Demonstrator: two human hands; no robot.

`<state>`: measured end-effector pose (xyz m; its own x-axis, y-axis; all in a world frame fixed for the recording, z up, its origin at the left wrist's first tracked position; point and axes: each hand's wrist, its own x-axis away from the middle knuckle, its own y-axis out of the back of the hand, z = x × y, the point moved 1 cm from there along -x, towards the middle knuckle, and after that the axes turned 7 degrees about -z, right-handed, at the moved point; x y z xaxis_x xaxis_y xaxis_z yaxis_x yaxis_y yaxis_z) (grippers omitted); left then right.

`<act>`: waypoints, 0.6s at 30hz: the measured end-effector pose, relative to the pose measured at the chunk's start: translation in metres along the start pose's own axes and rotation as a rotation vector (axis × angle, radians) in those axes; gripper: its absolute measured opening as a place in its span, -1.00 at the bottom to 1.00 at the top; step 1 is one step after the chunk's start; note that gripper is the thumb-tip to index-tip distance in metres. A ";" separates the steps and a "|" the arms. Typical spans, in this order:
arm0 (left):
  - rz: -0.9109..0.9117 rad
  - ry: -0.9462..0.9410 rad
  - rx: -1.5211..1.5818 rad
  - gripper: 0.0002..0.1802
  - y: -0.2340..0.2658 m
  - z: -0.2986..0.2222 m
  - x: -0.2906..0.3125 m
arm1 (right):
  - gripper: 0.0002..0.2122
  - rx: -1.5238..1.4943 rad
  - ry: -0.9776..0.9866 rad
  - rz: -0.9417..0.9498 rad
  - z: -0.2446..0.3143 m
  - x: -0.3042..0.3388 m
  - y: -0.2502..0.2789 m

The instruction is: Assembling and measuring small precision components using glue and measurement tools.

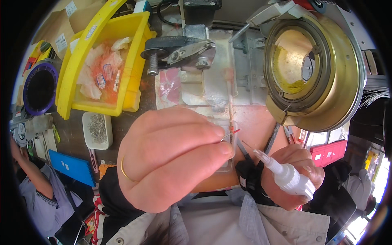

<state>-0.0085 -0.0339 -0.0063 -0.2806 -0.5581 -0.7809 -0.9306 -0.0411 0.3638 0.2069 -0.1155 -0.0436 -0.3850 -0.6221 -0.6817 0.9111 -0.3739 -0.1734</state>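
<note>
Hand, left point(171, 159) (mine): pinched on a slim red-tipped piece point(235, 131), which juts rightward, slightly up, past my fingertips point(217, 131). Hand, right point(272, 183) (mine): wrapped around a white bottle point(292, 178), long axis slanting up-left, nozzle point(266, 160) foremost.

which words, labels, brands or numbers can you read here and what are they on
None can be read.
Small labels inside the yellow bin: too small.
Sticker on the yellow strip: blurred.
White labels on the brown packaging: too small.
Pale stickers on the red box: too small.
Pale mark on the blue case: blurred.
White bottle: no lettering visible.
</note>
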 end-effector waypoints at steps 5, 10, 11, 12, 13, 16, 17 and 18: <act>-0.012 0.000 -0.010 -0.73 -0.001 -0.001 0.001 | -0.56 0.021 0.045 0.022 -0.002 -0.001 -0.002; -0.027 -0.001 -0.014 -0.75 -0.003 -0.002 0.001 | -0.58 0.062 0.032 0.023 -0.001 0.001 0.000; -0.031 -0.004 -0.016 -0.75 -0.003 -0.002 0.001 | -0.59 0.065 0.028 0.006 -0.001 0.001 -0.001; -0.036 -0.007 -0.016 -0.75 -0.003 -0.002 0.002 | -0.59 0.065 0.028 0.007 -0.002 0.002 -0.001; -0.037 -0.006 -0.016 -0.75 -0.003 -0.001 0.002 | -0.59 0.057 0.025 0.004 -0.002 0.001 -0.002; -0.022 -0.012 -0.018 -0.75 -0.002 -0.001 0.001 | -0.59 0.042 0.020 0.004 -0.003 0.001 -0.001; -0.019 -0.015 -0.017 -0.75 -0.002 0.000 0.001 | -0.59 0.034 0.018 0.007 -0.003 0.001 -0.001; -0.016 -0.018 -0.015 -0.74 -0.002 0.000 0.001 | -0.59 0.034 0.018 0.007 -0.002 0.001 0.000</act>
<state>-0.0072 -0.0343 -0.0073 -0.2702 -0.5419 -0.7958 -0.9314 -0.0622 0.3586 0.2064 -0.1149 -0.0457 -0.3756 -0.6128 -0.6953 0.9081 -0.3930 -0.1442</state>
